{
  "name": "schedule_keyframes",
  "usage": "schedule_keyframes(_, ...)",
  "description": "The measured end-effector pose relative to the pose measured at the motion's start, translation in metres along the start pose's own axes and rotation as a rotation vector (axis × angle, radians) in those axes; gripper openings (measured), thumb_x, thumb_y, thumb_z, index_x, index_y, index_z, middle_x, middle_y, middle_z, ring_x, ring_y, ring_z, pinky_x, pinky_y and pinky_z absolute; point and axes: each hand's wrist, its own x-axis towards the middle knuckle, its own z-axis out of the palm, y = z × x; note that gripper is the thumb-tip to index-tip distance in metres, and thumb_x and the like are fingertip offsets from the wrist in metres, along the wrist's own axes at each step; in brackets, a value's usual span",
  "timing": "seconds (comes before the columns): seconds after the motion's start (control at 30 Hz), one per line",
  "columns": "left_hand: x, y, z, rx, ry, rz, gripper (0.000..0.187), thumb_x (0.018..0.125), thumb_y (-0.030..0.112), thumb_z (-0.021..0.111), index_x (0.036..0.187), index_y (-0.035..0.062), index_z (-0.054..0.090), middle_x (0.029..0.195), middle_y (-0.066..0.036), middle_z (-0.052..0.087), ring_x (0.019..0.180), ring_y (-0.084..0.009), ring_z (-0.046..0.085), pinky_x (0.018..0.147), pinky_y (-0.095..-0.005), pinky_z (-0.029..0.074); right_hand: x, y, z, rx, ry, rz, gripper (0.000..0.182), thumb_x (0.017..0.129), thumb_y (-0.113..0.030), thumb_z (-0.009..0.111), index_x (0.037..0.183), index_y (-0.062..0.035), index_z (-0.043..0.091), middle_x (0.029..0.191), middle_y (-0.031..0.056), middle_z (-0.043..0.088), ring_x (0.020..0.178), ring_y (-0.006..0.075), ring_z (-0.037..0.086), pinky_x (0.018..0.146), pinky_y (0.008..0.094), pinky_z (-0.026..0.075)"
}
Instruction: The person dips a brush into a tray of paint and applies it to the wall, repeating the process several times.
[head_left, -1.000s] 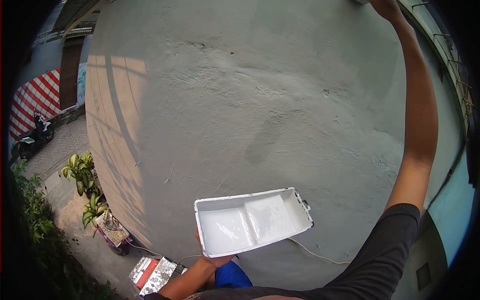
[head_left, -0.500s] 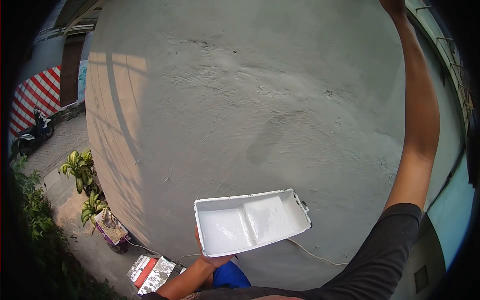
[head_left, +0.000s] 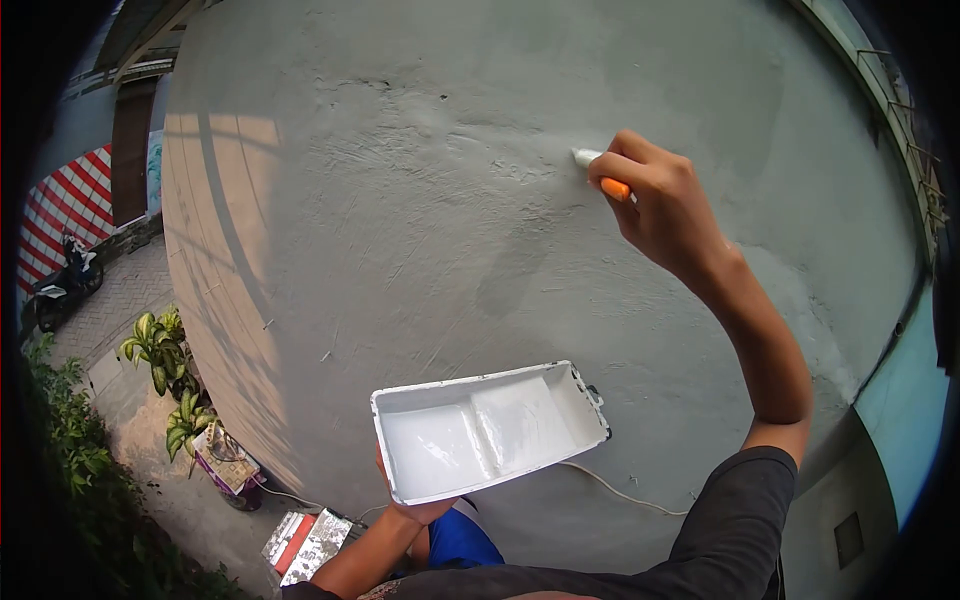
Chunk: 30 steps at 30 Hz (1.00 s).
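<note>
My left hand (head_left: 426,511) grips a white paint tray (head_left: 536,405) from below and at its left end; most of the fingers are hidden under it. White paint wets the tray's inside, on both sides of a ridge across the middle. Up at the grey plastered wall (head_left: 400,290), my right hand (head_left: 655,190) is closed around a paintbrush (head_left: 615,189) with an orange handle. Its white tip points left, right at the wall surface. Rough ridges and small pits mark the plaster around it.
Below left stand a spotted metal box (head_left: 315,545), a paint-stained container (head_left: 228,462) and leafy plants (head_left: 160,345). A pale cord (head_left: 630,496) runs along the wall's foot. Farther off is a parked motorcycle (head_left: 68,285) near a red-and-white striped panel (head_left: 75,205).
My right hand has come down and left from the top right edge, bringing the paintbrush into view at the wall. The tray has shifted slightly left and up in view.
</note>
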Motion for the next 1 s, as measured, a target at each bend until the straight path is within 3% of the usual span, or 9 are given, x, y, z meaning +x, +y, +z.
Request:
schedule_keyframes(0.17, -0.002, 0.001, -0.006, 0.044, -0.067, -0.016, 0.055, 0.100, 0.041, 0.055, 0.143, 0.0071, 0.053, 0.138, -0.014, 0.061, 0.128, -0.0306, 0.057, 0.111, -0.0458, 0.046, -0.053, -0.072, 0.001, 0.709, 0.064, 0.210, 0.013, 0.082, 0.002, 0.079, 0.089, -0.0027, 0.069, 0.086, 0.0075, 0.068, 0.073, 0.0182, 0.068, 0.062, 0.0305, 0.053)
schedule_keyframes(0.3, -0.007, 0.014, -0.009, 0.079, -0.092, -0.006, 0.055, 0.101, 0.042, 0.053, 0.143, 0.0071, 0.053, 0.140, -0.014, 0.060, 0.129, -0.0310, 0.056, 0.111, -0.0468, 0.046, -0.111, -0.105, 0.020, 1.012, 0.022, 0.434, 0.011, 0.084, -0.001, 0.079, 0.091, -0.0020, 0.071, 0.088, 0.0081, 0.071, 0.078, 0.0152, 0.069, 0.066, 0.0289, 0.054)
schedule_keyframes(0.37, -0.016, 0.014, -0.016, 0.088, -0.073, 0.000, 0.055, 0.102, 0.042, 0.052, 0.144, 0.0071, 0.052, 0.140, -0.014, 0.060, 0.130, -0.0313, 0.056, 0.111, -0.0473, 0.046, -0.138, -0.122, 0.036, 1.299, 0.045, 0.722, 0.009, 0.086, -0.001, 0.078, 0.092, -0.0002, 0.071, 0.091, 0.0103, 0.072, 0.081, 0.0158, 0.069, 0.070, 0.0289, 0.057)
schedule_keyframes(0.47, -0.020, 0.022, -0.019, 0.073, -0.014, 0.029, 0.055, 0.102, 0.043, 0.050, 0.144, 0.0072, 0.052, 0.141, -0.014, 0.059, 0.131, -0.0316, 0.056, 0.111, -0.0480, 0.046, -0.166, -0.152, 0.054, 1.403, 0.178, 0.953, 0.010, 0.087, -0.002, 0.077, 0.093, 0.0008, 0.070, 0.093, 0.0127, 0.071, 0.084, 0.0179, 0.069, 0.073, 0.0296, 0.058)
schedule_keyframes(0.63, -0.017, 0.018, -0.025, 0.032, 0.155, 0.121, 0.055, 0.104, 0.043, 0.048, 0.145, 0.0072, 0.051, 0.143, -0.014, 0.058, 0.132, -0.0322, 0.055, 0.112, -0.0493, 0.046, -0.208, -0.183, 0.086, 1.362, 0.461, 1.073, 0.008, 0.088, 0.002, 0.071, 0.093, 0.0001, 0.065, 0.092, 0.0123, 0.068, 0.089, 0.0191, 0.069, 0.075, 0.0297, 0.059)
schedule_keyframes(0.77, -0.047, 0.003, -0.033, -0.045, 0.325, 0.164, 0.055, 0.105, 0.044, 0.045, 0.146, 0.0072, 0.050, 0.144, -0.014, 0.057, 0.133, -0.0327, 0.055, 0.112, -0.0502, 0.046, -0.222, -0.202, 0.100, 1.431, 0.420, 1.252, 0.009, 0.089, 0.001, 0.071, 0.095, 0.0003, 0.064, 0.093, 0.0119, 0.067, 0.090, 0.0190, 0.068, 0.075, 0.0300, 0.058)
schedule_keyframes(0.8, -0.049, -0.002, -0.050, -0.002, 0.416, 0.195, 0.087, 0.091, 0.076, 0.042, 0.152, 0.0149, 0.046, 0.149, -0.010, 0.054, 0.135, -0.0325, 0.054, 0.112, -0.0537, 0.044, -0.221, -0.203, 0.096, 1.459, 0.380, 1.285, 0.009, 0.091, -0.001, 0.070, 0.096, -0.0003, 0.063, 0.095, 0.0117, 0.066, 0.087, 0.0179, 0.066, 0.076, 0.0300, 0.056)
schedule_keyframes(0.9, -0.044, -0.014, -0.036, -0.007, 0.488, 0.261, 0.085, 0.092, 0.075, 0.041, 0.153, 0.0149, 0.045, 0.151, -0.011, 0.052, 0.137, -0.0331, 0.052, 0.113, -0.0556, 0.042, -0.217, -0.203, 0.094, 1.473, 0.330, 1.267, 0.008, 0.092, -0.001, 0.069, 0.097, -0.0002, 0.063, 0.096, 0.0112, 0.065, 0.086, 0.0168, 0.065, 0.076, 0.0299, 0.055)
schedule_keyframes(1.0, -0.039, -0.020, -0.011, -0.127, 0.407, 0.227, 0.083, 0.094, 0.072, 0.041, 0.154, 0.0145, 0.044, 0.152, -0.012, 0.050, 0.138, -0.0343, 0.051, 0.114, -0.0580, 0.041, -0.208, -0.209, 0.092, 1.459, 0.319, 1.211, 0.010, 0.091, 0.000, 0.071, 0.096, -0.0001, 0.062, 0.095, 0.0092, 0.064, 0.085, 0.0144, 0.065, 0.074, 0.0280, 0.056)
